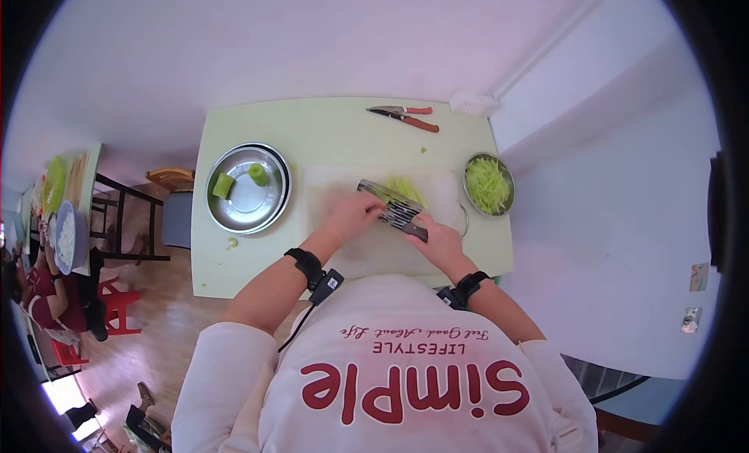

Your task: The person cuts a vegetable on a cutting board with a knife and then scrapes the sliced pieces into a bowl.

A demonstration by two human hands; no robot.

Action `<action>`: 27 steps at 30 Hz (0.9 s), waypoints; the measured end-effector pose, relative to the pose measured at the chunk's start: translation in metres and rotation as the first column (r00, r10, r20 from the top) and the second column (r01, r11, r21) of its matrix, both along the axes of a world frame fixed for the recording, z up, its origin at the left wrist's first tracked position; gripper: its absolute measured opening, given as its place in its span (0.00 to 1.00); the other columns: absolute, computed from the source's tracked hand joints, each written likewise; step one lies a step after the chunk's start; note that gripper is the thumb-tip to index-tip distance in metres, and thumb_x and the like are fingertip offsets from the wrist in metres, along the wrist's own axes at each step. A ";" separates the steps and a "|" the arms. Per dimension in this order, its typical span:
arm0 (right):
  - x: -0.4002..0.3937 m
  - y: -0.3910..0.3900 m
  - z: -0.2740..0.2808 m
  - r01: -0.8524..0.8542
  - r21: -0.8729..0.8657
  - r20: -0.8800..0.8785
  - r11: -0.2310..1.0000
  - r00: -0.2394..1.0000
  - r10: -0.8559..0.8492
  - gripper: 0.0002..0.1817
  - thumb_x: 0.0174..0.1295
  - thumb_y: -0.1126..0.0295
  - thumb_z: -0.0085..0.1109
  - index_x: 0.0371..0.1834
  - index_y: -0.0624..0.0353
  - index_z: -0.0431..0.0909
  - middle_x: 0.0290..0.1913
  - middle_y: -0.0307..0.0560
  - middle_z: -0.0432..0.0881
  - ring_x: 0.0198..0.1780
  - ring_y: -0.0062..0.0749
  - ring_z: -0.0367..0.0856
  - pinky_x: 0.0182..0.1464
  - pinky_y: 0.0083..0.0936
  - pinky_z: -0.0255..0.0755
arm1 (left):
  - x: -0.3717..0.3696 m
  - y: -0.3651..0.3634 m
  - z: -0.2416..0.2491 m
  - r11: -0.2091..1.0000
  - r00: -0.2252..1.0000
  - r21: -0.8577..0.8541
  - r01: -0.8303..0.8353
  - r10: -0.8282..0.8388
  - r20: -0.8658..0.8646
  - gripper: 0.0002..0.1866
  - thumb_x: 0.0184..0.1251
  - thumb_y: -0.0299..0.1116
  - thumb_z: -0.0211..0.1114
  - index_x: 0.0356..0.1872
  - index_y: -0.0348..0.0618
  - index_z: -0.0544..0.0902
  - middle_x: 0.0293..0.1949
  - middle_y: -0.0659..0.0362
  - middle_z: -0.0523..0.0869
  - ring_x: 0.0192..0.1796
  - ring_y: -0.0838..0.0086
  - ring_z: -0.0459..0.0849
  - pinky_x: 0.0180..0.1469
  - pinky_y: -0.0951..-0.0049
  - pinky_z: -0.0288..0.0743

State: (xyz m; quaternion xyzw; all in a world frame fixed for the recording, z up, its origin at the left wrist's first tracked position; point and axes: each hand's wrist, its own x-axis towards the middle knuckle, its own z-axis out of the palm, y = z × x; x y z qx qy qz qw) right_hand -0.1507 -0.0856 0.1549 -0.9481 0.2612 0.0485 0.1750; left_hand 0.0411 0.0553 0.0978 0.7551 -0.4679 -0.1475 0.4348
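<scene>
My right hand is wrapped round the dark handle of a cleaver, whose speckled blade points up and to the left over the white cutting board. My left hand has its fingers curled together against the blade's near side; what they pinch, if anything, is too small to make out. Pale green vegetable shreds lie on the board just beyond the blade. Some green bits also show along the blade's upper edge.
Stacked metal basins at the left hold two green vegetable chunks. A metal bowl of green shreds stands at right. Two orange-handled knives lie at the back. A chair and a seated person are off left.
</scene>
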 end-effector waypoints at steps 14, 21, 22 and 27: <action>-0.025 -0.070 -0.007 -0.358 -0.030 0.158 0.933 0.920 0.358 0.19 0.53 0.48 0.65 0.41 0.48 0.83 0.30 0.48 0.84 0.33 0.45 0.83 0.36 0.38 0.75 | -0.068 -0.010 -0.005 0.979 0.949 0.200 0.030 -0.091 0.303 0.19 0.65 0.36 0.60 0.56 0.44 0.78 0.52 0.52 0.79 0.56 0.57 0.76 0.60 0.59 0.68; -0.030 -0.096 0.005 -0.564 0.010 0.047 0.826 0.825 0.563 0.20 0.52 0.45 0.64 0.42 0.42 0.84 0.27 0.47 0.83 0.31 0.45 0.83 0.34 0.38 0.75 | -0.053 -0.047 -0.023 0.950 0.986 0.295 0.100 -0.135 0.099 0.19 0.68 0.37 0.57 0.56 0.41 0.77 0.53 0.49 0.78 0.56 0.55 0.76 0.61 0.60 0.69; -0.032 -0.097 0.004 -0.560 0.015 0.050 0.828 0.828 0.559 0.20 0.52 0.45 0.64 0.42 0.42 0.84 0.27 0.47 0.83 0.31 0.45 0.83 0.34 0.38 0.75 | -0.048 -0.050 -0.040 0.956 0.994 0.286 0.071 -0.091 0.060 0.18 0.68 0.36 0.56 0.56 0.40 0.78 0.53 0.49 0.78 0.55 0.55 0.77 0.60 0.61 0.70; -0.047 -0.111 -0.012 -0.514 0.246 0.183 0.822 0.857 0.481 0.21 0.56 0.47 0.63 0.44 0.49 0.83 0.28 0.51 0.83 0.31 0.43 0.84 0.36 0.36 0.75 | -0.018 -0.036 -0.069 0.971 0.986 0.185 -0.152 0.163 -0.045 0.18 0.67 0.37 0.57 0.53 0.39 0.80 0.52 0.48 0.80 0.52 0.59 0.80 0.56 0.63 0.73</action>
